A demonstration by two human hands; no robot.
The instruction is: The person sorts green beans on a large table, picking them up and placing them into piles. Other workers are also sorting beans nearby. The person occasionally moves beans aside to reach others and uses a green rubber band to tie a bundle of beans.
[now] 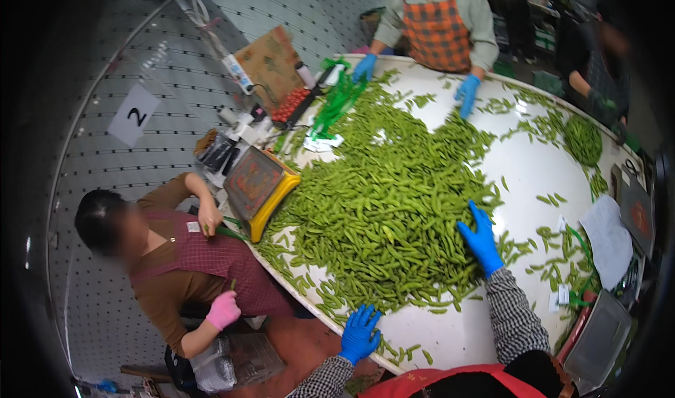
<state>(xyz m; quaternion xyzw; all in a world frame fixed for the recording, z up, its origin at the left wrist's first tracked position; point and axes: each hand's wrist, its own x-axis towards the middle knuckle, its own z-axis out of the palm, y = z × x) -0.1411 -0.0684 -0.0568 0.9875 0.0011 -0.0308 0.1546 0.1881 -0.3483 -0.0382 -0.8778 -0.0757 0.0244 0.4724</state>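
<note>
A large heap of green soybean pods (379, 213) covers the middle of a white table (448, 340). My left hand (359, 334), in a blue glove, lies at the table's near left edge, fingers spread beside the heap's lower border, with nothing seen in it. My right hand (481, 240), also blue-gloved, rests with thumb and fingers apart against the right flank of the heap, grasping no pod that I can see. A few loose pods (406, 353) lie just right of my left hand.
A yellow weighing scale (263, 192) stands at the left edge, beside a person in a maroon apron (211, 245). Across the table, a person in a checked apron (437, 34) touches the pods. Green mesh bags (340, 102), a filled net (582, 139) and another scale (598, 340) are around.
</note>
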